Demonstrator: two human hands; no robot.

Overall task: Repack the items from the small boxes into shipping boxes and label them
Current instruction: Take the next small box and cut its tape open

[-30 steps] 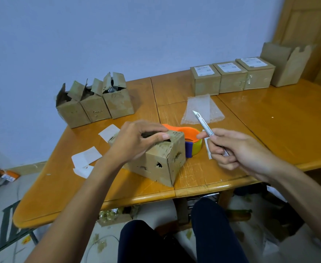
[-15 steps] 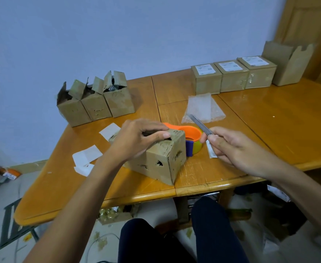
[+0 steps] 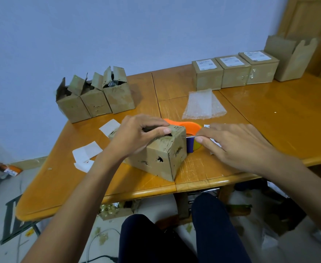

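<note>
A worn small cardboard box point(image 3: 161, 158) lies on its side near the table's front edge. My left hand point(image 3: 136, 135) grips its top edge, fingers curled over it. My right hand point(image 3: 235, 145) pinches a utility knife point(image 3: 191, 137), whose blade tip touches the box's right upper edge; most of the knife is hidden under the hand. Behind the box sits an orange tape dispenser point(image 3: 186, 126). Three opened small boxes point(image 3: 95, 99) stand at the back left. Three sealed, labelled shipping boxes point(image 3: 233, 72) stand at the back right.
A bubble-wrap sheet point(image 3: 203, 105) lies behind the dispenser. White label papers point(image 3: 87, 152) lie left of the box. An open empty carton point(image 3: 290, 57) stands at the far right by a wooden door. My knees are under the wooden table's point(image 3: 279, 114) front edge.
My right hand has lowered the knife from pointing up to level, and moved it left until the blade meets the box. My left hand has kept its hold on the box.
</note>
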